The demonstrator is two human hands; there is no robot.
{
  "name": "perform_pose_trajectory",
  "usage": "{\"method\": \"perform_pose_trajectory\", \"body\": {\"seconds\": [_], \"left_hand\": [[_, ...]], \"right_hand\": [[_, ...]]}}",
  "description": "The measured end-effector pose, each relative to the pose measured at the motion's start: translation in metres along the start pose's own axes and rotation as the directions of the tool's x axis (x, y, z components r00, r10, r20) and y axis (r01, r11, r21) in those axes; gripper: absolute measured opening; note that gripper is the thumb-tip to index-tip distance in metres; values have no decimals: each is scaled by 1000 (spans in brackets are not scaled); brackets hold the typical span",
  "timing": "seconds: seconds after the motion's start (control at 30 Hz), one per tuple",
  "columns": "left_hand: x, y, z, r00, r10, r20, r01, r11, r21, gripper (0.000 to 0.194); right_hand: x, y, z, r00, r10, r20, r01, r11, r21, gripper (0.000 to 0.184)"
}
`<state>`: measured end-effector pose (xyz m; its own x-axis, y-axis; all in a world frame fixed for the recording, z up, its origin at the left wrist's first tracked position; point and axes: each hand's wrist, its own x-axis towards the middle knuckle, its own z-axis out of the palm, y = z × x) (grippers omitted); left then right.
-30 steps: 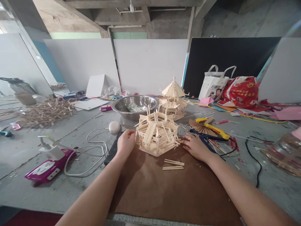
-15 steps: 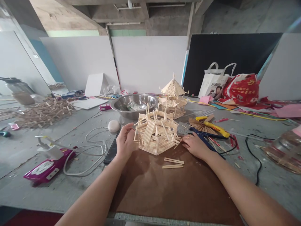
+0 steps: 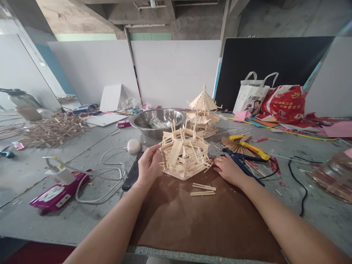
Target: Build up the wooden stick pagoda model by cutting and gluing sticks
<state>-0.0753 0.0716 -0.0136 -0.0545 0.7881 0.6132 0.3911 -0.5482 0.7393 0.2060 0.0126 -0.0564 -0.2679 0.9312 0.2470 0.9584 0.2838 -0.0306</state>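
A hexagonal model house frame of pale wooden sticks (image 3: 183,157) stands at the far end of a brown mat (image 3: 203,223). Curled round its left side is my left hand (image 3: 148,165), with some fingertips hidden behind the model. My right hand (image 3: 229,169) rests low at the right, its bent fingers together at the stick ends by the base. Several short loose sticks (image 3: 202,193) lie on the mat in front of the model. Behind it rises a stick pagoda (image 3: 204,102) with a pointed roof.
A steel bowl (image 3: 134,123) stands behind left. Blue pliers (image 3: 242,165) and a yellow-handled tool (image 3: 255,150) lie right of my right hand. A phone (image 3: 132,176), white cable (image 3: 96,201) and purple power strip (image 3: 59,196) are at left. A clear jug (image 3: 334,176) stands far right.
My left fingers have come slightly farther right, closer against the model's left side. The model shifts a little right in view; my right hand stays about where it was.
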Motion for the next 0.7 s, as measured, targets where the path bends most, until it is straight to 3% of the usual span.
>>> {"method": "perform_pose_trajectory", "body": {"seconds": [0.4, 0.7], "left_hand": [[0, -3, 1, 998, -32, 57, 35, 999, -38, 28], [2, 3, 4, 985, -140, 97, 151, 981, -118, 27]], "right_hand": [[0, -3, 0, 1000, 0, -10, 0, 1000, -27, 19], [0, -6, -10, 998, 56, 20, -56, 998, -2, 13]]}}
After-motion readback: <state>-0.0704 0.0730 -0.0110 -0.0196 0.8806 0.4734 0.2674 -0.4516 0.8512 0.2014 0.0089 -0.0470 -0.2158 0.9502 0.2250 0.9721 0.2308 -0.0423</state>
